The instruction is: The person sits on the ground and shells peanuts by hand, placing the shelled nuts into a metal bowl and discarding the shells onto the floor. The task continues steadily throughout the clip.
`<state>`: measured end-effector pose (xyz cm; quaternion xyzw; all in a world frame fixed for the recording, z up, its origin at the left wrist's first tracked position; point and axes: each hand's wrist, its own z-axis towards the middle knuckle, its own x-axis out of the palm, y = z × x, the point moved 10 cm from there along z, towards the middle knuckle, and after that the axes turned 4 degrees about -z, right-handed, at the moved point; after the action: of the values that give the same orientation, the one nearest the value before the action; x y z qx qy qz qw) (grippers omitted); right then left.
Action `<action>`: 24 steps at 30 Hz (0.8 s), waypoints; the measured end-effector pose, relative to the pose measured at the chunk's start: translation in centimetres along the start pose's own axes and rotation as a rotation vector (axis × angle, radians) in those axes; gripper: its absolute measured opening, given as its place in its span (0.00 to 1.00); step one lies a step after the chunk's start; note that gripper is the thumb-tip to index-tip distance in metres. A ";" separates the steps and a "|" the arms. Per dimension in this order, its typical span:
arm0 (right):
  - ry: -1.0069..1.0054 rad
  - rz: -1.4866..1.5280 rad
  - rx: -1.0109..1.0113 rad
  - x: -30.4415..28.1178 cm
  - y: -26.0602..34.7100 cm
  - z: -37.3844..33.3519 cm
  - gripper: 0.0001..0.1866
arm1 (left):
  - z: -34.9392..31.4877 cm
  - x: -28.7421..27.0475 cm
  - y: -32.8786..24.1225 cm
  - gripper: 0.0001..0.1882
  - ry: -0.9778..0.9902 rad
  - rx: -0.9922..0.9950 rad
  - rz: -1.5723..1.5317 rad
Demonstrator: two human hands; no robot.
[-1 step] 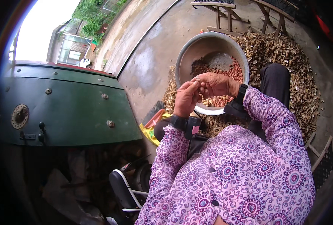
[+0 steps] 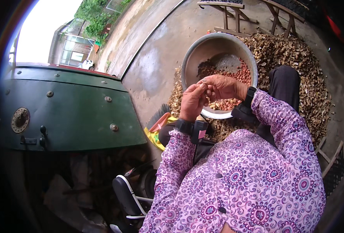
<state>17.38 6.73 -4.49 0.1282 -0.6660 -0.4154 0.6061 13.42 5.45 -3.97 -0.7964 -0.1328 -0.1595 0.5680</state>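
My left hand (image 2: 192, 101) and my right hand (image 2: 223, 86) meet over the near left part of a wide metal basin (image 2: 197, 48). Thumbs and fingertips are pinched together, both hands closed; whatever is between them is too small and covered to make out. Inside the basin, reddish shelled peanuts (image 2: 243, 74) lie along the right side. Paler unshelled peanuts (image 2: 217, 105) mixed with red ones lie just below my right hand. Darker bits (image 2: 206, 70) gather on the left of the basin floor. Dark bands circle both my wrists.
A broad heap of empty peanut shells (image 2: 284, 52) surrounds the basin's right side, with more at its left and near edges. Wooden folding stools (image 2: 237, 19) stand beyond. A green metal cabinet (image 2: 75, 112) is at left, and a broom (image 2: 159, 117) lies by a yellow bag (image 2: 153, 138).
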 end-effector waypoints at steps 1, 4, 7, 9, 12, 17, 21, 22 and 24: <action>-0.001 0.002 0.003 -0.1 -0.3 0.0 0.13 | 0.2 -0.5 0.2 0.07 -0.042 -0.010 -0.034; -0.075 0.088 -0.055 0.1 1.3 0.1 0.13 | 0.7 -1.8 -0.2 0.06 -0.067 -0.006 -0.094; -0.038 0.058 -0.021 -0.4 1.1 0.2 0.12 | 1.0 -1.6 -0.2 0.06 -0.080 -0.007 -0.084; -0.143 0.012 0.008 -2.8 0.2 0.9 0.11 | 1.3 -2.4 -0.3 0.06 -0.118 0.022 -0.035; -0.206 0.073 0.009 -4.3 0.2 1.0 0.10 | 1.4 -3.5 -0.2 0.06 -0.163 -0.008 -0.024; -0.233 0.321 -0.050 -6.7 0.1 0.7 0.08 | 0.9 -4.6 -1.9 0.05 -0.159 -0.040 -0.011; -0.236 0.226 -0.180 -9.2 0.4 0.7 0.10 | 1.1 -5.1 -2.4 0.05 -0.181 -0.045 0.037; -0.315 0.159 -0.163 -9.9 0.2 0.4 0.10 | 1.1 -5.1 -2.4 0.05 -0.177 -0.045 0.031; -0.444 0.116 -0.110 -8.0 1.2 -0.4 0.05 | 0.8 -5.0 -2.5 0.05 -0.180 -0.041 0.022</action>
<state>19.99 12.76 -9.26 -0.0379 -0.7656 -0.4336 0.4737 7.90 6.86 -4.07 -0.8203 -0.1714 -0.0839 0.5392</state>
